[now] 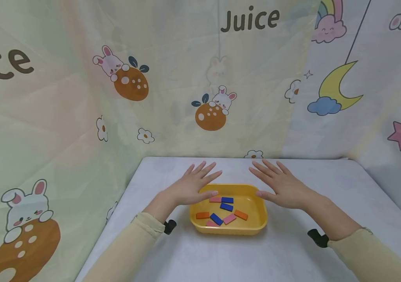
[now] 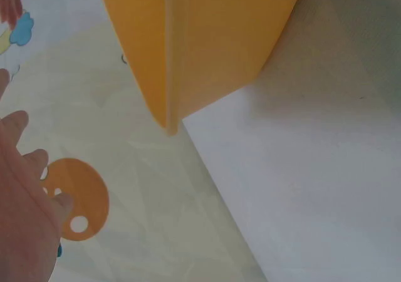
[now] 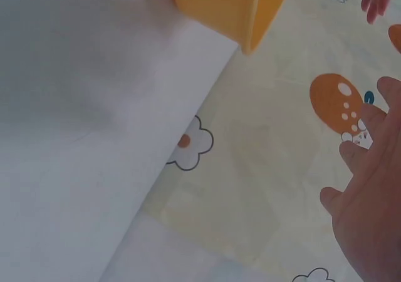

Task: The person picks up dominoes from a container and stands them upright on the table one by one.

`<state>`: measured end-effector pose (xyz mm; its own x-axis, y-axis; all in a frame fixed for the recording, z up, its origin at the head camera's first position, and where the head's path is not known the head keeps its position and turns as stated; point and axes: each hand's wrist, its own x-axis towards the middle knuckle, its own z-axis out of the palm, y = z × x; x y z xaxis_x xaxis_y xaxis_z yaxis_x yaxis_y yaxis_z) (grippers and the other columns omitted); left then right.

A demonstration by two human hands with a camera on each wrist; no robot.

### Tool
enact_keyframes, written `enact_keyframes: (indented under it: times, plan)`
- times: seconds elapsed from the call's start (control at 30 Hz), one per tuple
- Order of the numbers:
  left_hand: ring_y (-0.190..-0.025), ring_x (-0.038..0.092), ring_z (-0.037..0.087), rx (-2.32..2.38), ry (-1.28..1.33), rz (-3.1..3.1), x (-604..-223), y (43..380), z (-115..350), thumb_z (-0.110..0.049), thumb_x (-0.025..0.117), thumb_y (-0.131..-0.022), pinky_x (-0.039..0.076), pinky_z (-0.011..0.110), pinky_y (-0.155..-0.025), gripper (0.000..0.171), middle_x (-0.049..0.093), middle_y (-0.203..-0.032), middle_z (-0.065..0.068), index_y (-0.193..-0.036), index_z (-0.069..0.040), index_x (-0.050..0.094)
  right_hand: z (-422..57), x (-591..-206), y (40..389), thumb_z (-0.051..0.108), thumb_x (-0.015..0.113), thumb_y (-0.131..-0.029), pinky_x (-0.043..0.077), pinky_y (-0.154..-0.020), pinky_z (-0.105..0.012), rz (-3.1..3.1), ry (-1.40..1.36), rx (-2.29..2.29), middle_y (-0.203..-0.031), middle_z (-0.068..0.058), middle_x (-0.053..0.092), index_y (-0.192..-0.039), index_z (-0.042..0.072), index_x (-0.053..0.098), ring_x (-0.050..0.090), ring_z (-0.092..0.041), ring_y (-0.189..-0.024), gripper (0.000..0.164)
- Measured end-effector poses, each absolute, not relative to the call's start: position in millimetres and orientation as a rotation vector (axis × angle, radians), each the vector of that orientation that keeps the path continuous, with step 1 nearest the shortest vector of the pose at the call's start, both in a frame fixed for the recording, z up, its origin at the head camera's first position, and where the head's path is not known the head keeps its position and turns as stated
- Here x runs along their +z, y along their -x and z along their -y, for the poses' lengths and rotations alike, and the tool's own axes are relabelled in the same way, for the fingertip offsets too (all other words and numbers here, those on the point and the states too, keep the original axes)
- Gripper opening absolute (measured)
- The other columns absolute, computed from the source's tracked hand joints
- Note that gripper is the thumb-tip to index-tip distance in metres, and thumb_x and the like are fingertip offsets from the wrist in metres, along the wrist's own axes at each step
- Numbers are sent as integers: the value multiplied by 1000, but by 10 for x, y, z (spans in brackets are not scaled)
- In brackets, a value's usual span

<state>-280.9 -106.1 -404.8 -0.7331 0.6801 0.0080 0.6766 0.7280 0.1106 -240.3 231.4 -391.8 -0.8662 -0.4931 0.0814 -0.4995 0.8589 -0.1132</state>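
Observation:
A yellow plastic tray [image 1: 228, 231] with rounded corners sits on the white table, and several small flat rectangular blocks lie scattered in it. Among them are a blue block [image 1: 226, 207], an orange block [image 1: 240, 215] and a pink block [image 1: 229, 219]. Above the tray's left side hovers my left hand [image 1: 191, 186], fingers straight and spread, holding nothing. My right hand [image 1: 285, 188] mirrors it over the right rim, palm down, also with spread fingers and nothing held. Each wrist view shows the tray's outer side, with the blocks out of sight.
The white table [image 1: 327, 176] extends around the tray. Behind it and along both sides hangs a pale printed cloth [image 1: 172, 70] with rabbits, a moon and lettering. A small black device [image 1: 170, 226] sits at the left cuff and another black device [image 1: 318, 238] at the right.

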Motion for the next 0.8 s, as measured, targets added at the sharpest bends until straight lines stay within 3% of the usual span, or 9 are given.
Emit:
enact_keyframes:
  times: [0.17, 0.3, 0.4, 0.57, 0.7, 0.8]
  plan:
    - [-156, 1, 26, 226, -1092, -2892, -4107, 2818, 1078, -70, 35, -96, 3, 57, -124, 69, 2, -168, -11, -155, -46, 11, -2314, -3957, 2388, 78, 38, -88, 3, -120, -66, 3018, -771, 222, -166, -2, 19, -157, 32, 24, 10, -35, -153, 85]
    - [-154, 13, 24, 437, -900, -2908, -4215, 2860, 1141, -65, 40, -97, 14, 54, -124, 67, 15, -166, -7, -156, -42, 18, -2321, -3990, 2385, 75, 43, -88, 20, -118, -65, 3041, -757, 312, -161, -4, 33, -153, 27, 37, 26, -37, -149, 80]
    - [-151, 25, 23, 658, -676, -2917, -4344, 2908, 1218, -64, 43, -97, 26, 52, -121, 65, 26, -163, -4, -155, -37, 28, -2331, -4028, 2412, 63, 52, -92, 34, -111, -64, 3069, -713, 439, -153, -7, 46, -146, 23, 48, 39, -37, -142, 67]
    - [-128, 51, 25, 1015, -329, -2902, -4595, 2975, 1345, -56, 47, -99, 47, 49, -106, 56, 47, -145, 6, -148, -28, 45, -2329, -4112, 2512, 41, 60, -97, 54, -96, -50, 3068, -621, 731, -127, -3, 65, -133, 20, 61, 59, -28, -116, 41]
    - [-108, 57, 23, 1164, -191, -2831, -4769, 2973, 1402, -47, 47, -102, 51, 45, -94, 46, 57, -126, 9, -141, -24, 53, -2268, -4186, 2603, 37, 61, -97, 59, -89, -41, 3025, -598, 980, -117, 0, 69, -126, 18, 65, 63, -21, -104, 35]
    - [-101, 59, 20, 1227, -91, -2739, -4885, 2940, 1410, -49, 46, -102, 53, 43, -88, 43, 61, -120, 5, -139, -30, 54, -2195, -4234, 2662, 40, 60, -98, 58, -91, -42, 3014, -583, 1150, -116, -3, 70, -124, 17, 66, 65, -20, -102, 35]
